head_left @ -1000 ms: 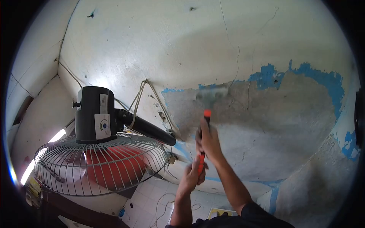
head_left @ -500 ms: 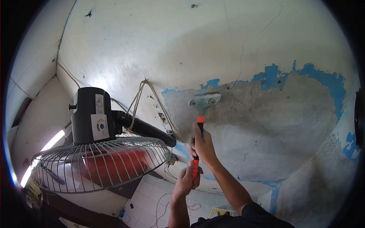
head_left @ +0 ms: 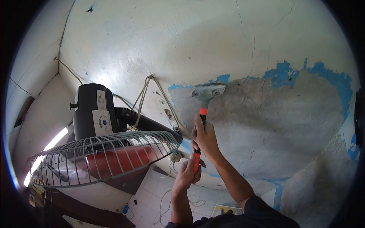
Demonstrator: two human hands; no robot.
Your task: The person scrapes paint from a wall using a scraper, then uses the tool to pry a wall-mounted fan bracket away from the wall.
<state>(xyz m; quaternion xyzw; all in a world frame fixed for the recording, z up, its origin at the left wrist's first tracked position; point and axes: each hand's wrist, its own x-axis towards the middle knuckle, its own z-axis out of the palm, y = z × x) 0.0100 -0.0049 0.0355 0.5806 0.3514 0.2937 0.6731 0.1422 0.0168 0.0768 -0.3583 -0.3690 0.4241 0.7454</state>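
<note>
A long scraper with a wide metal head and a black and red handle lies against the wall. Its blade meets the lower edge of a blue paint strip at the top of a bare grey patch. My right hand is wrapped round the upper handle, just below the orange collar. Lower down, my left hand grips the red end of the same handle.
A wall fan with a wire cage hangs close on the left. Cords loop from the wall beside its black arm. A lit tube is at far left; tiled floor shows below.
The scraper head has moved up to the blue paint's edge, and both hands have gone with it. The view has shifted slightly, so wall and fan sit differently.
</note>
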